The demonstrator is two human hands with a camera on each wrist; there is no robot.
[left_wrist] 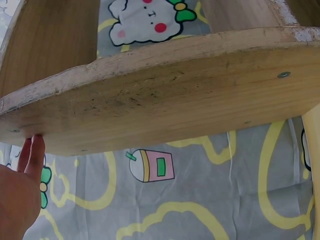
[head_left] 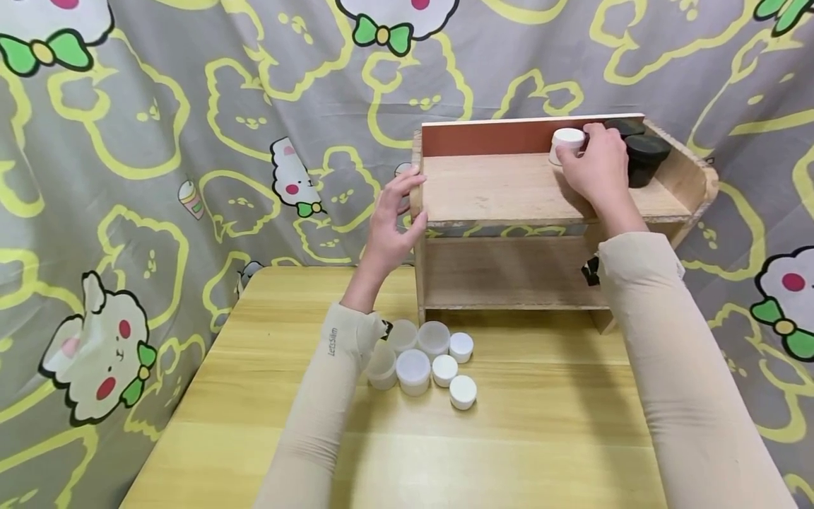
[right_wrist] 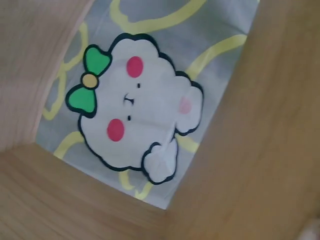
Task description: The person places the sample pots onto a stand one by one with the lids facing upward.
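Observation:
On the upper board of a small wooden shelf (head_left: 490,187), my right hand (head_left: 598,166) pinches a small white-lidded jar (head_left: 568,138) between thumb and fingers. Just right of that hand stand two black containers (head_left: 645,155), one partly behind the other. My left hand (head_left: 391,223) rests its fingers on the shelf's left side panel. In the left wrist view, two fingertips of the left hand (left_wrist: 20,195) touch the outer face of that side panel (left_wrist: 165,100). The right wrist view shows shelf boards (right_wrist: 270,125) and curtain; the jar is out of sight there.
Below the shelf, on the wooden table (head_left: 540,424), several translucent lidded tubs (head_left: 413,371) stand grouped beside three small white-lidded jars (head_left: 463,392). The left sleeve partly covers one tub. A grey patterned curtain (head_left: 254,177) hangs behind the shelf.

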